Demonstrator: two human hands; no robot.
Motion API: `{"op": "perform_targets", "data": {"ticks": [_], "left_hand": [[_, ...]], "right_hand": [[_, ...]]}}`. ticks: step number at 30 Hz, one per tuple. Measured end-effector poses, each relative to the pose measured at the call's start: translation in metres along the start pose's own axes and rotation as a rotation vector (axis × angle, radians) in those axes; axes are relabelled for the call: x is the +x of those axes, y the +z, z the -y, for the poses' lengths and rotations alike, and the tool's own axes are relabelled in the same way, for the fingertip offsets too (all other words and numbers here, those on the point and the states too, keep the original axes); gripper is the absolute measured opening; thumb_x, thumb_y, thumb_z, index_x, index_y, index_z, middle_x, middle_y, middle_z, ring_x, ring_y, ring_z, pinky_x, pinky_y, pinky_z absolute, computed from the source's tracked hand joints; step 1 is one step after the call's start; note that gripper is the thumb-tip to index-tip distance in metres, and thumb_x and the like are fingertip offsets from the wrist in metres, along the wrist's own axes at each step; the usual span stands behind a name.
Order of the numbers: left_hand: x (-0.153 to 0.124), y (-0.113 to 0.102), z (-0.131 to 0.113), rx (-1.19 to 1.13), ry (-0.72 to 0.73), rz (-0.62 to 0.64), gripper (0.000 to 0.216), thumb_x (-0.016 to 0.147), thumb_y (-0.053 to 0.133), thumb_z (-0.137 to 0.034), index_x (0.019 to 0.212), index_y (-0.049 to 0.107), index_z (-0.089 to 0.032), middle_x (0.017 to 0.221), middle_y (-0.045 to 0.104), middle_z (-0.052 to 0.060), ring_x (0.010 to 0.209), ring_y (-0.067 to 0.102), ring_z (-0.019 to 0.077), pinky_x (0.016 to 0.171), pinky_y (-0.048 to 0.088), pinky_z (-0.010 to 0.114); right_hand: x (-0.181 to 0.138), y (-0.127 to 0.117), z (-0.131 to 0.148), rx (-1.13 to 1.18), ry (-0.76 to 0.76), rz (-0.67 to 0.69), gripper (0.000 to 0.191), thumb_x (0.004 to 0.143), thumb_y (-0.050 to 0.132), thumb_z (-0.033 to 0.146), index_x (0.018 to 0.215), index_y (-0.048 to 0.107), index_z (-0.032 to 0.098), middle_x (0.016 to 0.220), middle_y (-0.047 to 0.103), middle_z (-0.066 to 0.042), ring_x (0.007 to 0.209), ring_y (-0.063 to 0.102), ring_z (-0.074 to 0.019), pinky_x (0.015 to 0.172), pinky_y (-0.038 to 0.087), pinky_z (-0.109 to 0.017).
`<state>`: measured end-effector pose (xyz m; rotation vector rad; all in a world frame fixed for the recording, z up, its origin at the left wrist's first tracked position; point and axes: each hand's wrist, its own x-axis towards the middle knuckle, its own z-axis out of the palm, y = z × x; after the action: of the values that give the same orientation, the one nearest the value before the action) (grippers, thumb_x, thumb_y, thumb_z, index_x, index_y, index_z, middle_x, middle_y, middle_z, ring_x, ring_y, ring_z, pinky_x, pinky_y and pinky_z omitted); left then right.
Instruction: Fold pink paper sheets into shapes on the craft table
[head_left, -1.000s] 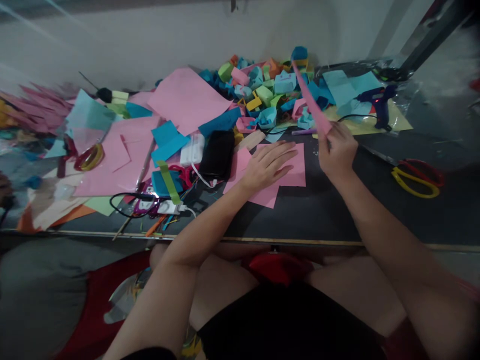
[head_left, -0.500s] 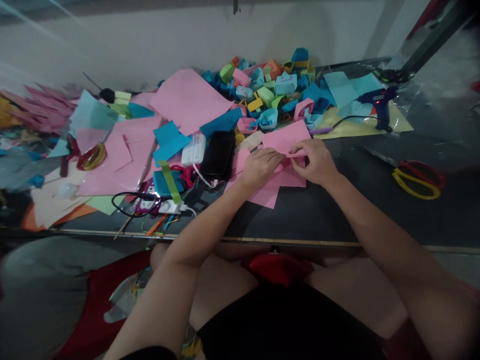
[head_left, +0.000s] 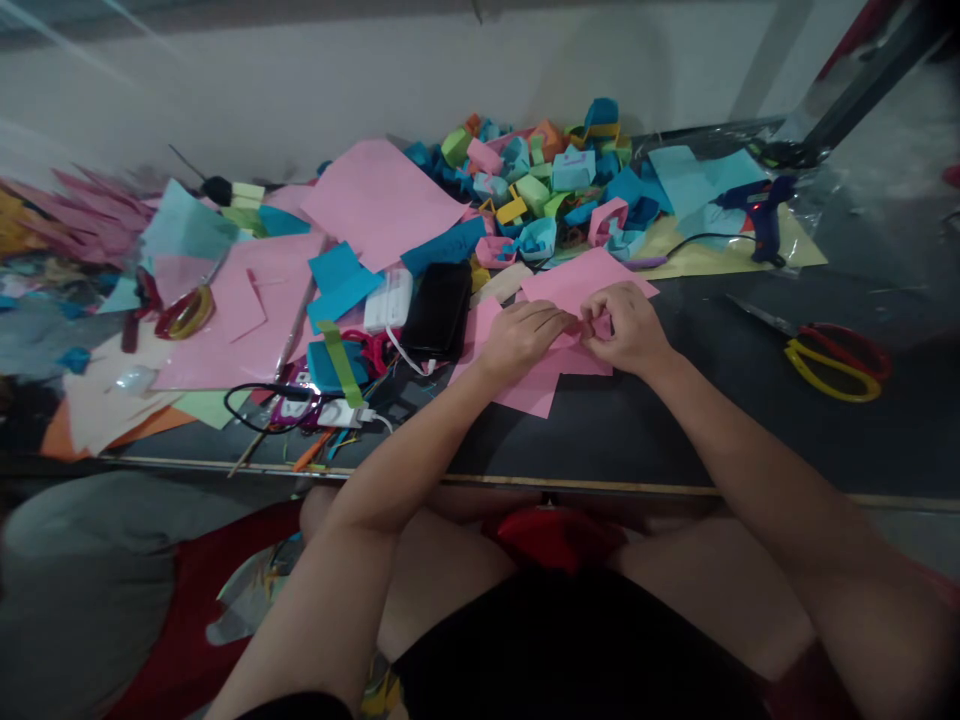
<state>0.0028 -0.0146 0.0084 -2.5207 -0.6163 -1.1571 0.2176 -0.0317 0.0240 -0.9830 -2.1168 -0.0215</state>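
My left hand (head_left: pixel 526 336) and my right hand (head_left: pixel 624 325) meet over pink paper sheets (head_left: pixel 532 392) on the dark table. Between their fingertips is a small piece of pink paper (head_left: pixel 576 326), mostly hidden by the fingers. Both hands are closed in a pinch on it. Behind the hands another pink sheet (head_left: pixel 577 278) lies tilted. Left of my left hand rests a black phone (head_left: pixel 437 308) with a white cable plugged in.
Folded paper pieces (head_left: pixel 532 190) are heaped against the wall. A blue glue gun (head_left: pixel 763 215) with a lit red light lies at the back right. Scissors (head_left: pixel 832 360) with red and yellow handles lie at right. Left are a second pair of scissors (head_left: pixel 184 312) and a white charger (head_left: pixel 388 300).
My right fingers have curled in closer to my left fingertips around the pink paper. The pink sheet behind them has shifted to the right.
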Motion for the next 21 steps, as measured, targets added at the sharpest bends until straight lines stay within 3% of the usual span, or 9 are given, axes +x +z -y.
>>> {"op": "perform_targets", "data": {"ticks": [7, 11, 17, 21], "left_hand": [[-0.002, -0.003, 0.008, -0.003, -0.028, -0.076, 0.023, 0.106, 0.053, -0.02, 0.106, 0.076, -0.02, 0.097, 0.083, 0.005, 0.095, 0.078, 0.016, 0.084, 0.061, 0.031], [-0.003, -0.006, 0.016, -0.061, -0.098, -0.086, 0.018, 0.104, 0.058, -0.021, 0.105, 0.076, -0.022, 0.095, 0.083, 0.004, 0.096, 0.078, 0.016, 0.086, 0.061, 0.031], [-0.001, -0.012, 0.026, 0.059, -0.034, -0.168, 0.018, 0.103, 0.059, -0.022, 0.103, 0.077, -0.022, 0.092, 0.083, 0.002, 0.092, 0.079, 0.0155, 0.083, 0.062, 0.029], [-0.002, -0.014, 0.03, 0.025, -0.055, -0.188, 0.02, 0.104, 0.057, -0.022, 0.102, 0.077, -0.021, 0.092, 0.082, 0.003, 0.091, 0.078, 0.0144, 0.085, 0.063, 0.029]], "right_hand": [[0.002, -0.004, -0.003, -0.029, -0.028, -0.052, 0.028, 0.074, 0.056, 0.012, 0.081, 0.035, 0.028, 0.078, 0.068, 0.002, 0.074, 0.065, -0.0206, 0.084, 0.048, -0.042], [0.003, -0.01, -0.01, -0.054, 0.046, -0.032, 0.028, 0.072, 0.057, 0.014, 0.079, 0.034, 0.027, 0.078, 0.068, 0.002, 0.074, 0.065, -0.0208, 0.087, 0.048, -0.043], [0.002, -0.015, -0.02, -0.05, 0.033, -0.11, 0.028, 0.071, 0.057, 0.012, 0.08, 0.037, 0.028, 0.077, 0.067, 0.003, 0.071, 0.063, -0.0198, 0.092, 0.049, -0.046], [0.002, -0.016, -0.021, -0.075, 0.048, -0.088, 0.028, 0.07, 0.059, 0.012, 0.079, 0.037, 0.028, 0.076, 0.066, 0.004, 0.072, 0.064, -0.02, 0.094, 0.05, -0.049]]}}
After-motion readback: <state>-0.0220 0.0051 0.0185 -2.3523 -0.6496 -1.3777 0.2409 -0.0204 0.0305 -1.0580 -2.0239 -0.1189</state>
